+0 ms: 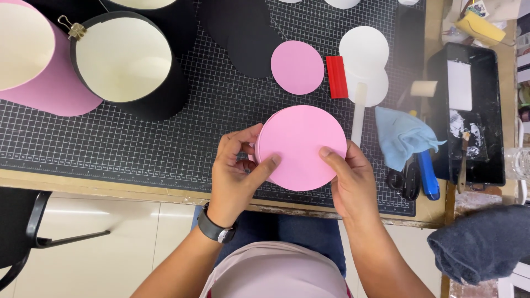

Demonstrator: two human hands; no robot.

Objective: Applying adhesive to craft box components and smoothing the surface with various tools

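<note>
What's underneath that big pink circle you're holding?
Both hands, left and right, hold the pink disc above the black gridded cutting mat. At its left edge a second pink layer peeks out. Whatever else lies beneath is covered.

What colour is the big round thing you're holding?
Pink. Both hands, left hand and right hand, hold the round disc, plain in the head view.

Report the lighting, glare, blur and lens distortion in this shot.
Head view: bright, even overhead light; soft shadow under the black cylinder; mild sheen on the floor tiles; both hands, left and right, and the pink disc are sharp; the cutting mat's grid bows slightly.
</note>
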